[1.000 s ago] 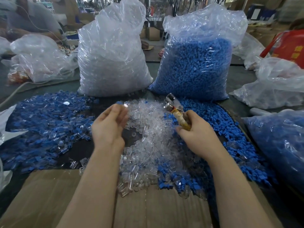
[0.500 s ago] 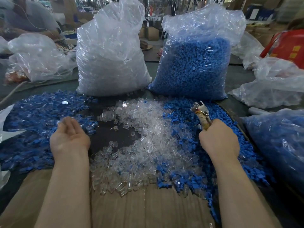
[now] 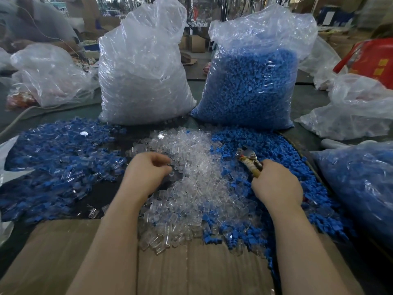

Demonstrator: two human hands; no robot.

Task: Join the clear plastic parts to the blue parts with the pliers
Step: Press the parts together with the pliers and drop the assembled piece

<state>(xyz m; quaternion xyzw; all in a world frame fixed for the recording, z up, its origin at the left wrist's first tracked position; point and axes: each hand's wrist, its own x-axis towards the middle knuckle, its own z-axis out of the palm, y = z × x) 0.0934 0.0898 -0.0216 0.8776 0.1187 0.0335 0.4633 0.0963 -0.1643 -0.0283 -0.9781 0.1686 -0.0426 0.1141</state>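
A heap of clear plastic parts (image 3: 197, 179) lies in the middle of the table, and loose blue parts (image 3: 270, 145) spread to its right. On the left sits a pile of blue parts with clear parts attached (image 3: 59, 160). My left hand (image 3: 146, 173) is at the left edge of the clear heap, thumb and curled fingertips pinching a clear part. My right hand (image 3: 276, 186) grips the taped handles of the pliers (image 3: 247, 156), whose metal jaws point up and away over the blue parts. Whether anything sits in the jaws is not visible.
Two tall bags stand behind the heaps, one of clear parts (image 3: 142, 77) and one of blue parts (image 3: 251, 86). Another bag of blue parts (image 3: 361, 188) lies at the right. Cardboard (image 3: 191, 271) covers the near edge. More plastic bags (image 3: 49, 75) and a person (image 3: 32, 24) are at the back left.
My left hand moved right from the left-hand pile to the clear heap and curled its fingers. My right hand, still holding the pliers, stayed over the blue parts.
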